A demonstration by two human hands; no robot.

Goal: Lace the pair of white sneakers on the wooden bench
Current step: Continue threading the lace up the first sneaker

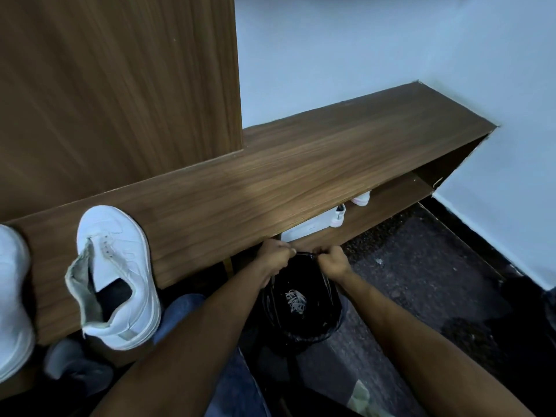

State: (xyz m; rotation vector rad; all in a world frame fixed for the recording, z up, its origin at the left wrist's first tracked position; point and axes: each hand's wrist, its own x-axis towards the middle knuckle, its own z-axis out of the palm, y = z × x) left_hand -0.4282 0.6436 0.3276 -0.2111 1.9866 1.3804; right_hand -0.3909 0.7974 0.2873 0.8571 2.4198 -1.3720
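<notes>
Two hands hold the black plastic bag open: your left hand (275, 255) and right hand (332, 261) each pinch its rim (304, 253). The white laces (295, 301) lie straight below, inside. The unlaced sneaker (117, 275) waits left on the wooden bench (301, 182), nearer your left hand.

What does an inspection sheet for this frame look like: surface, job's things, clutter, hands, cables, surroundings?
Surface: wooden bench, brown top, an open shelf beneath.
Job's things: unlaced white sneaker on the bench's left end, tongue pulled up; second white sneaker cut off by the left edge; white laces lie inside a black plastic bag on the floor.
Clutter: white shoes on the lower shelf.
Hands: left hand and right hand each pinch the bag's rim, holding it open.
Cables: nothing seen.
Surroundings: wooden panel, pale wall, dark speckled floor.
</notes>
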